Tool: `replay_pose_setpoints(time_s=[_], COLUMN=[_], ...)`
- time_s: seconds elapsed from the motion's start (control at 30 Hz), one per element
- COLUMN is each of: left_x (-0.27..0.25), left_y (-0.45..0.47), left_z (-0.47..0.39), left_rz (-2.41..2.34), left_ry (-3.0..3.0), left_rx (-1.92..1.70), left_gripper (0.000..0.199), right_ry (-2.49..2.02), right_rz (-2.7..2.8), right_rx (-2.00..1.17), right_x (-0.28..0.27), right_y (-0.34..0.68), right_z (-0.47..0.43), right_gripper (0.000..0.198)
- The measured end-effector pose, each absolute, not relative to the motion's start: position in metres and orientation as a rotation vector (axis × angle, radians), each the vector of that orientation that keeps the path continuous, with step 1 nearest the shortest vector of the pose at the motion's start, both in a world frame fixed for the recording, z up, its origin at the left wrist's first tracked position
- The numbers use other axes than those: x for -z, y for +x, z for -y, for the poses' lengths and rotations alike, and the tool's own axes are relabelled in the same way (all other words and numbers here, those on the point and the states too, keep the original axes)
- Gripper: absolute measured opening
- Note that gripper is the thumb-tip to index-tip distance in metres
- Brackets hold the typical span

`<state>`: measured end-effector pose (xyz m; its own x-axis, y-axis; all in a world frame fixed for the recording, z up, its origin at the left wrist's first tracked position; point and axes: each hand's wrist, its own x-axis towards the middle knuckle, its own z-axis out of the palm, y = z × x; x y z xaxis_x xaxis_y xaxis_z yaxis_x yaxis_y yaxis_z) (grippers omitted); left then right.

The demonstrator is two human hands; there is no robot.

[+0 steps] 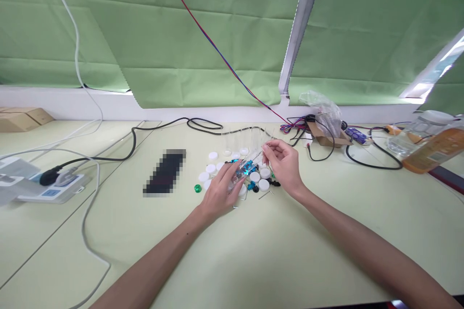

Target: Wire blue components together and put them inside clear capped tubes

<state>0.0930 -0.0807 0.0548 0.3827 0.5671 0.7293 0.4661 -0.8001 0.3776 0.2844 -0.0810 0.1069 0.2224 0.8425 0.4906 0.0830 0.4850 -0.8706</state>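
Note:
My left hand [221, 188] is wrapped round a clear tube [239, 170] with small shiny blue pieces [248, 167] at it; I cannot tell whether all of them are inside. At the tube's far end, the fingertips of my right hand [284, 161] are pinched together. What they hold is too small to make out. Around and beneath both hands lie white round caps [264, 185], small black parts [255, 189] and thin metal pins [266, 195]. A green metallic piece [197, 188] rests left of my left hand. Just behind stand several clear tubes [255, 138].
A pixelated dark object [165, 173] lies left of the parts. Further left are a power strip [54, 190] and a white cable [84, 224]. A black cable [163, 127] runs along the back. To the right stand a cardboard box [328, 139] and an orange bottle [435, 149].

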Motion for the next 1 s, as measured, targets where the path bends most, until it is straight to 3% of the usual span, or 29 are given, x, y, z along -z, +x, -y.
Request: replay_pose_setpoints(time_s=[1.0], left_x=[-0.0549], left_y=[0.0943], left_z=[0.0809], left_rz=[-0.971], left_ry=[2.474], left_rx=[-1.431], left_gripper=[0.046], right_ry=[-1.048], right_rz=[1.285], right_rx=[-0.52], right_x=[-0.0987], right_y=[0.2845], right_z=[0.0808], right_gripper=[0.021])
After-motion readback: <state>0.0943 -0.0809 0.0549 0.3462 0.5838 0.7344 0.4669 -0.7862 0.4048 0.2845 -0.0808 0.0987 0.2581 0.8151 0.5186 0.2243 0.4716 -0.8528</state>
